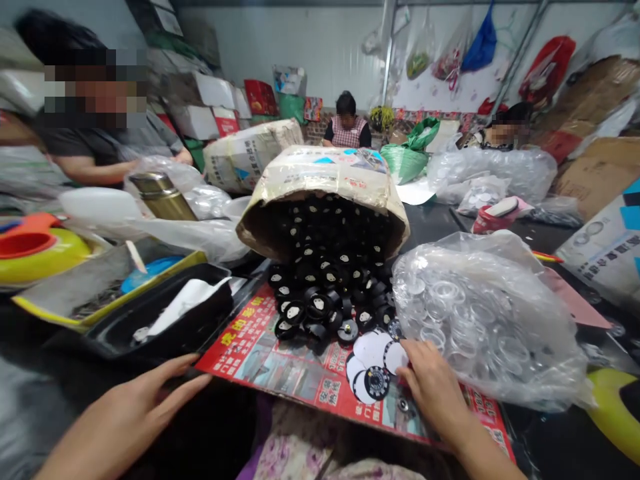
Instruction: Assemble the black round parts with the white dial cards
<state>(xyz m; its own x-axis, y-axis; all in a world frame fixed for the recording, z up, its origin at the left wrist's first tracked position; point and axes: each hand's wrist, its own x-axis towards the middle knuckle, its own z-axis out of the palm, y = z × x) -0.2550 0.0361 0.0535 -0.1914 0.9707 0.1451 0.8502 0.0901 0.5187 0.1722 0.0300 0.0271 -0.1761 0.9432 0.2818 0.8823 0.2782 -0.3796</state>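
My left hand (125,417) is open, thumb and fingers apart, its fingertips at the left corner of a red printed board (280,363). My right hand (433,383) is closed on the edge of a round white paper dial (395,357) with a dark rim. More paper dials lie overlapped beside it, one showing a black printed face (377,382). Behind them, black round cases (320,303) with pale centres spill from a tipped carton (325,173). A small metal round part (403,405) lies near my right fingers.
A clear plastic bag of transparent rings (465,313) stands at right. On the left are a black tray (165,313), a yellow-edged box with small metal pieces (30,303) and a gold flask (164,195). Co-workers (349,127) sit around the table.
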